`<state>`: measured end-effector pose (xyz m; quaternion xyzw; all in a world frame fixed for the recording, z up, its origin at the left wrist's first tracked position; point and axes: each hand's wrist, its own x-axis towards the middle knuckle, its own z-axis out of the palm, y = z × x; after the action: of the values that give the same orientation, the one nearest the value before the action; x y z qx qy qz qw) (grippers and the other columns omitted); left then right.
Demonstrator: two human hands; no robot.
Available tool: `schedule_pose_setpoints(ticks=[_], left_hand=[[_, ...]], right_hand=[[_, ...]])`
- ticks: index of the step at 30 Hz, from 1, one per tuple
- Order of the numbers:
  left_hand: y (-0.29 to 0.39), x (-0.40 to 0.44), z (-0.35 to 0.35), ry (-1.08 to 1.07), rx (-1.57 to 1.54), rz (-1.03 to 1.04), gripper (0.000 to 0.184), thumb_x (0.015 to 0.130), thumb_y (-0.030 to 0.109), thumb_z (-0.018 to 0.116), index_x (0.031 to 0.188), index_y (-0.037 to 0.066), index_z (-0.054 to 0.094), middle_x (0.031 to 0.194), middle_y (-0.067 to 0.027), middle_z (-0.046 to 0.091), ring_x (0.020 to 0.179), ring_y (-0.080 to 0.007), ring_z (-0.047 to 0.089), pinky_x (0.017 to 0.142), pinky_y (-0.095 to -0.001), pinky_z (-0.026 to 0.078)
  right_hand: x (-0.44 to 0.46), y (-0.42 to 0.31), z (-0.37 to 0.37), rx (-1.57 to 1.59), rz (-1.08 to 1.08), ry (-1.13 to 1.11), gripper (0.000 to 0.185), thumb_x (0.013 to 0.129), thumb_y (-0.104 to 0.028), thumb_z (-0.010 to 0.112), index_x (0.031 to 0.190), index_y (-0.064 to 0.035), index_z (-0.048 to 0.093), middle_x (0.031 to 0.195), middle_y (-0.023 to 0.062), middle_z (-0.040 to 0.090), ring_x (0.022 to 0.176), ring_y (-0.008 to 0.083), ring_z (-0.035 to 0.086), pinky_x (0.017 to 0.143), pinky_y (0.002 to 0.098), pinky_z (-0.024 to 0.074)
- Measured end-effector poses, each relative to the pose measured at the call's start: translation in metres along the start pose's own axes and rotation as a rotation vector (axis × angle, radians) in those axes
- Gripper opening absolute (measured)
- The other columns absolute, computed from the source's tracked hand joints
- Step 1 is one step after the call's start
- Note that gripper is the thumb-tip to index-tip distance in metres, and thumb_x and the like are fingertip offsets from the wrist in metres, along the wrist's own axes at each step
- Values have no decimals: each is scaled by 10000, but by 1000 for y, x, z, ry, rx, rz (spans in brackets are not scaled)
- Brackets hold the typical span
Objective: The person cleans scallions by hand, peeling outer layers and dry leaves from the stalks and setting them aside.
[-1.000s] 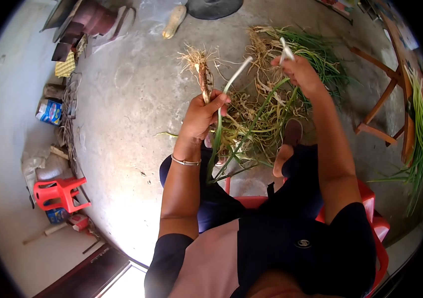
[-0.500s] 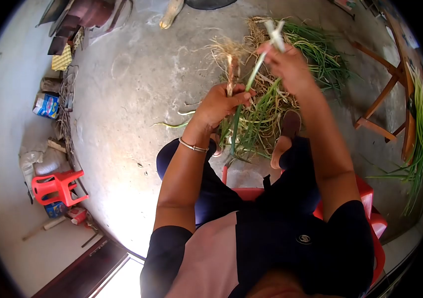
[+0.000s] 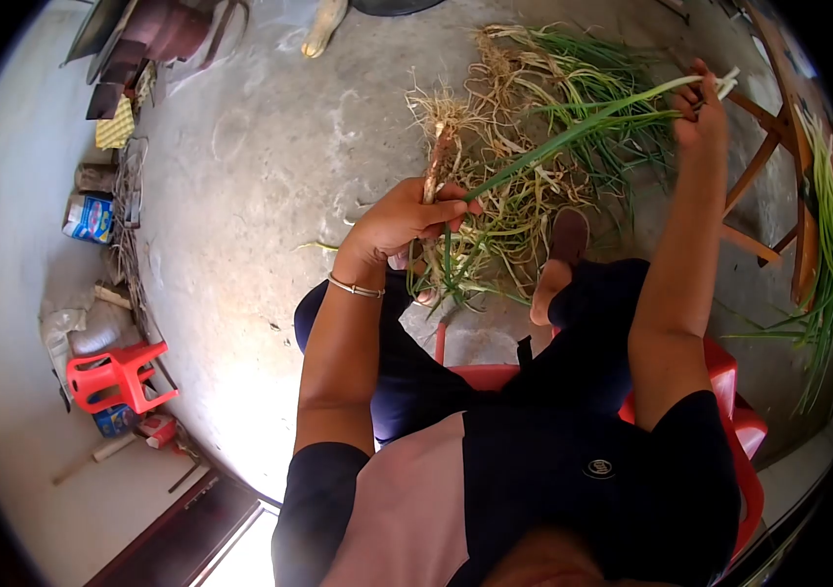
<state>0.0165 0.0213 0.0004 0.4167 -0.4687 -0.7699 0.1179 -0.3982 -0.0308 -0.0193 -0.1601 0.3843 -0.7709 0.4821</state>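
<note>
My left hand (image 3: 399, 221) is closed around an upright bunch of unpeeled spring onions (image 3: 439, 157) with brown skins and a tuft of roots on top. Far to the right, my right hand (image 3: 702, 115) grips clean spring onions (image 3: 600, 119) near their white ends. Their green leaves stretch back across to the fingers of my left hand. Below and between both hands, a heap of yellowed leaves and peelings (image 3: 524, 191) covers the floor. Behind it lie more spring onions (image 3: 622, 98) with green tops; their root ends point left.
A wooden trestle (image 3: 755, 181) stands at the right, with a bundle of green spring onions (image 3: 827, 210) hanging over its edge. I sit on a red chair (image 3: 720, 377), feet beside the heap. A small red stool (image 3: 121, 377) and bags line the left wall.
My right hand has swung out to the right, drawing the clean spring onions away from my left hand, their leaves now stretched long. My left hand has shifted slightly left and down.
</note>
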Motion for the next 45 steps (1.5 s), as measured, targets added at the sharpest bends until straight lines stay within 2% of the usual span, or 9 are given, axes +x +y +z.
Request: schedule_pose_setpoints(ticks=[7, 14, 17, 24, 30, 32, 36, 40, 45], left_hand=[[5, -11, -8, 92, -51, 14, 191, 835, 169, 586, 898, -10, 602, 664, -1, 525, 502, -31, 370, 447, -168, 278], [11, -44, -36, 291, -89, 152, 190, 834, 180, 594, 888, -2, 608, 655, 7, 516, 529, -34, 400, 451, -167, 291], [7, -52, -42, 394, -103, 189, 148, 818, 101, 573, 900, -18, 603, 636, 2, 508, 490, -34, 375, 436, -166, 281], [0, -40, -43, 559, -279, 376, 135, 719, -69, 481, 784, -16, 586, 586, -17, 483, 448, -53, 354, 430, -179, 267], [-13, -40, -65, 698, -346, 592, 181, 703, -87, 425, 624, 41, 526, 600, -1, 474, 470, -62, 357, 420, -197, 262], [-9, -35, -53, 674, -356, 462, 94, 740, -37, 539, 789, 25, 590, 677, 2, 492, 521, -60, 403, 447, -180, 296], [11, -15, -25, 324, -391, 360, 492, 717, 65, 701, 1159, 11, 492, 819, 4, 491, 609, -64, 439, 522, -184, 357], [5, 8, -10, 253, -304, 322, 475, 721, 46, 695, 1148, -2, 493, 833, 2, 468, 640, -83, 443, 575, -207, 377], [2, 27, 18, 192, -282, 326, 581, 706, -89, 620, 1232, 11, 394, 997, -27, 495, 897, -141, 491, 810, -274, 426]], right_hand=[[17, -27, -44, 130, -166, 167, 378, 963, -321, 243, 991, -78, 531, 748, 61, 472, 577, 127, 345, 437, 244, 283], [25, -28, -57, 223, -235, 289, 334, 954, -310, 284, 986, -85, 529, 663, 51, 455, 590, 167, 405, 516, 298, 350], [29, -19, -66, 344, -195, 24, 324, 938, -329, 337, 1020, -78, 525, 630, 54, 439, 618, 173, 450, 552, 288, 398], [8, -14, -28, 510, 2, -116, 346, 959, -327, 270, 1065, -89, 499, 632, -10, 289, 494, 86, 216, 424, 213, 239], [9, -12, -19, 217, -134, 6, 282, 940, -243, 401, 1109, -32, 480, 644, -7, 348, 499, 69, 243, 415, 209, 203], [-19, -6, 32, 87, -66, 40, 261, 919, -214, 448, 1094, -27, 497, 643, -19, 363, 495, 59, 250, 415, 203, 204], [-59, 45, 81, -487, 18, -247, 171, 834, -177, 589, 930, -37, 607, 645, -76, 447, 485, 15, 306, 404, 184, 215], [-103, 96, 119, -751, 238, -580, 199, 826, -251, 608, 797, -56, 626, 525, -72, 423, 437, 25, 332, 409, 198, 233], [-146, 131, 144, -705, 71, -692, 198, 768, -141, 671, 913, -19, 613, 672, -32, 563, 568, 32, 485, 503, 194, 394]])
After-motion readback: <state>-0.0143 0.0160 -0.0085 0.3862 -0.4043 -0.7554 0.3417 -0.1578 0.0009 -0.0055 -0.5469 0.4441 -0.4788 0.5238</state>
